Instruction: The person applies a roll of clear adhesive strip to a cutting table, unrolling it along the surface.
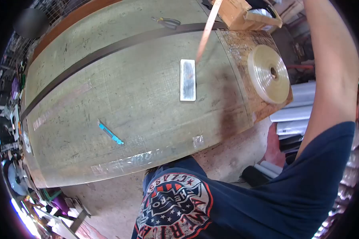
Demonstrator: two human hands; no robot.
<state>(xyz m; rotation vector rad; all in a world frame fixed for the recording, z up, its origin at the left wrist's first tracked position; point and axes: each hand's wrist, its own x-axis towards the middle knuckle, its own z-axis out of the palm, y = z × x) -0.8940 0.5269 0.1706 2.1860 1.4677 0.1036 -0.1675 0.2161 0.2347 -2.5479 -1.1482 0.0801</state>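
Note:
My right forearm reaches up along the right side and leaves at the top edge; the right hand is outside the picture. My left hand is not seen either. A thin copper-coloured strip (pixel 207 32) comes down from the top edge, its lower end just above a white block with a grey face (pixel 188 80). What holds the strip is hidden. On the green worktop (pixel 147 91) a blue cutter (pixel 110 132) lies at the lower left. Pliers (pixel 166 22) lie near the far side, beyond a dark band (pixel 119 46) that crosses the worktop.
A roll of clear, pale strip (pixel 268 74) lies on the wooden board at the right end. Behind it is an open cardboard box (pixel 247 18). Wrapped rolls (pixel 293 113) are stacked on the right, below table level. Cluttered items line the left edge.

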